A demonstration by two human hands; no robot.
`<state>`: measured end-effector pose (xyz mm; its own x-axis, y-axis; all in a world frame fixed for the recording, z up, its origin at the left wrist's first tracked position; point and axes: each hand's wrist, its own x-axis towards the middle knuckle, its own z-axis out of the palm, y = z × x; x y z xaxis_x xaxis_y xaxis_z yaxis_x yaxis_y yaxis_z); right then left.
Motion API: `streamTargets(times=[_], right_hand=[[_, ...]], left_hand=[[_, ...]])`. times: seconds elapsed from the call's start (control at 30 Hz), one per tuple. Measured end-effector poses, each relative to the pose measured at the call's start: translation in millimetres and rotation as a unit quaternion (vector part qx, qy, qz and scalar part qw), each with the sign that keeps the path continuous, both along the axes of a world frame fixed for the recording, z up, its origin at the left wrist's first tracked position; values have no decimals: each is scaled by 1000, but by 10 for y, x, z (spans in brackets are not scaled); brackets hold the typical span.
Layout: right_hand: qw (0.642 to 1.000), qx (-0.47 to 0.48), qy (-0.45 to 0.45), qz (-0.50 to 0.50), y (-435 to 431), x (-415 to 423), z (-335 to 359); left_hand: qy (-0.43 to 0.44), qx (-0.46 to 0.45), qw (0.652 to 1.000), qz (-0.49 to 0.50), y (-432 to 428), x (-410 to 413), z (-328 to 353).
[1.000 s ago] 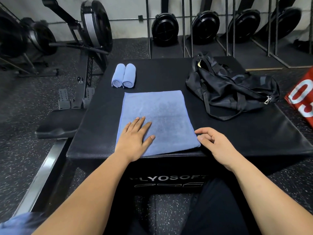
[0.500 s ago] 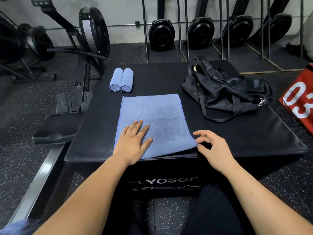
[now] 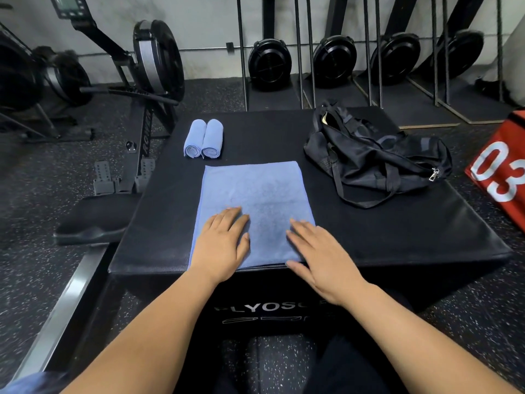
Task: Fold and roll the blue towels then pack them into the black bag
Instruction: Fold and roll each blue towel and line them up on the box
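Atop black box [image 3: 369, 237], towel [image 3: 255, 194] underlies flat hands [image 3: 224, 245].

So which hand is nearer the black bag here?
The right hand. It lies flat on the flat towel's near right corner, below the black bag. The left hand lies on the towel's left half, farther away.

The black padded box [image 3: 369, 237] carries a flat blue towel [image 3: 255, 194], two rolled towels [image 3: 203, 139] and a black bag [image 3: 377, 155].

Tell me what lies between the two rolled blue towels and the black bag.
Nothing: in the head view, only the bare black top of the padded box lies between the two rolled blue towels and the black fabric bag.
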<state>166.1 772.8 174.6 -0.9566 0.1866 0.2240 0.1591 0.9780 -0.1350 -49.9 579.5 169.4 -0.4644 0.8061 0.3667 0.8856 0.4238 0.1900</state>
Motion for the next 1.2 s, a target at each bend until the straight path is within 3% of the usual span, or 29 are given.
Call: streamTargets(times=[0.07, 0.17, 0.3, 0.43, 0.53, 0.67, 0.77, 0.93, 1.03, 1.2], right_hand=[[995, 74, -63, -9, -9, 50, -115], [990, 121, -60, -28, 85, 206, -178], [989, 130, -38, -68, 164, 312, -184], [995, 99, -23, 0, 112, 300, -166], [998, 44, 17, 28, 133, 296, -181], [985, -146, 95, -1, 190, 302, -133], [973, -191, 129, -21, 245, 251, -55], [958, -230, 140, -97, 325, 154, 128], [934, -309, 119, -133, 322, 142, 211], [931, -313, 111, -154, 254, 139, 146]], left_hand=[[-12, -4, 1000, -3, -59, -16, 19], [-46, -52, 998, 4, -252, -165, -32], [-32, -119, 992, 9, -530, -315, -36], [9, -120, 989, -83, -661, -240, 32], [10, -126, 985, -120, -768, -206, 11], [-16, -27, 991, -132, -938, -286, -46], [-41, 35, 992, -117, -1035, -304, -61], [-156, 109, 982, -10, -1053, -340, 49], [-270, 127, 951, 83, -976, -356, 146], [-378, 143, 906, 125, -914, -372, 195]])
